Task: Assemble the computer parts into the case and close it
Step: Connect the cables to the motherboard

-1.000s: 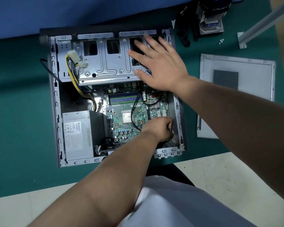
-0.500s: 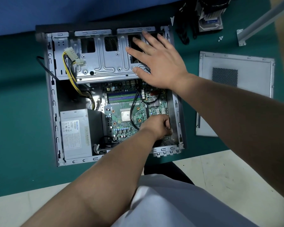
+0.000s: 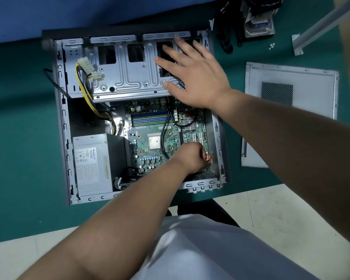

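The open computer case (image 3: 61,126) lies flat on the green table, with the green motherboard (image 3: 150,134) and the grey power supply (image 3: 93,164) inside. My right hand (image 3: 194,77) rests flat, fingers spread, on the metal drive cage (image 3: 129,77) at the case's far end. My left hand (image 3: 190,156) reaches into the near right corner of the board. Its fingers are curled and pinch a small orange connector (image 3: 208,158) there. A black cable (image 3: 163,134) runs across the board to under this hand.
The grey side panel (image 3: 303,77) lies on the table right of the case. A hard drive (image 3: 259,23) and black cables (image 3: 226,37) sit at the far right, with small screws (image 3: 272,46) and a metal bar (image 3: 319,25) nearby. Yellow-black power wires (image 3: 83,83) hang over the cage's left side.
Both hands stay where they were: right flat on the drive cage, left curled at the board's near right corner. Only the view shifts slightly.
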